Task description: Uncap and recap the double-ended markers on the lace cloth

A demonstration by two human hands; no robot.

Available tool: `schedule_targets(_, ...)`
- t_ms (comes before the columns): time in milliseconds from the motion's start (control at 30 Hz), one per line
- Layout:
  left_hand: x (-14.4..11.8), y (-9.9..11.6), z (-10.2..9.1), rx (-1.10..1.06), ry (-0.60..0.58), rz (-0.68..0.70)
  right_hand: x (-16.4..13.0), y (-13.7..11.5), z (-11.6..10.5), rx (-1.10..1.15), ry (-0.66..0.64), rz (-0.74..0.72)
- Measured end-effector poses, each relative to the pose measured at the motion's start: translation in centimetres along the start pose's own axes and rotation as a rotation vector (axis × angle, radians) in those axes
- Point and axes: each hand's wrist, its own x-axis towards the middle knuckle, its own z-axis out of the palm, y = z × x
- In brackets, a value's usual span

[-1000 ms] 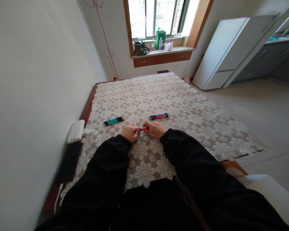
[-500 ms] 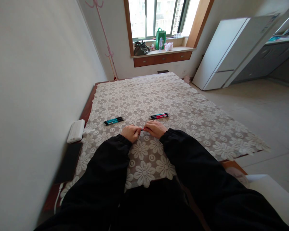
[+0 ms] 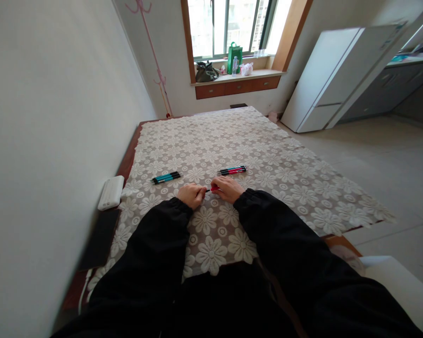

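Above the near part of the tablecloth point(image 3: 211, 256), a red and black pen point(image 3: 215, 188) lies between my hands. My left hand point(image 3: 191, 195) is closed around its black end. The fingers of my right hand point(image 3: 228, 188) pinch the red part, and some of the red shows below the fingertips. A row of teal and black pens point(image 3: 166, 177) lies just beyond my left hand. Beyond my right hand, close to the knuckles, is another group of pens point(image 3: 232, 171), teal and red with black ends.
A white power bank point(image 3: 111, 192) and a dark flat device point(image 3: 100, 239) with a white cable point(image 3: 83, 292) lie along the table's left edge, by the wall. A white fridge point(image 3: 324, 77) stands at the far right. Bags rest on the windowsill point(image 3: 257, 73).
The fingers of my right hand have shifted and opened slightly around the pen, so more of its red part shows. My left hand stays in place.
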Motion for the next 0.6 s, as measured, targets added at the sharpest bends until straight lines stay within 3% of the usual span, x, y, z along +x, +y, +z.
schedule_targets(267,0.3,-0.3,0.3,-0.027,0.083,-0.066,-0.2,0.4,-0.4,-0.067,0.031,0.049)
schedule_targets(433,0.5,-0.6,0.4,-0.107,0.132,0.015,-0.3,0.7,-0.9,-0.117,0.058,0.112)
schedule_targets(600,0.7,-1.3,0.0,-0.085,0.129,-0.020,-0.3,1.4,-1.0,-0.147,0.059,0.172)
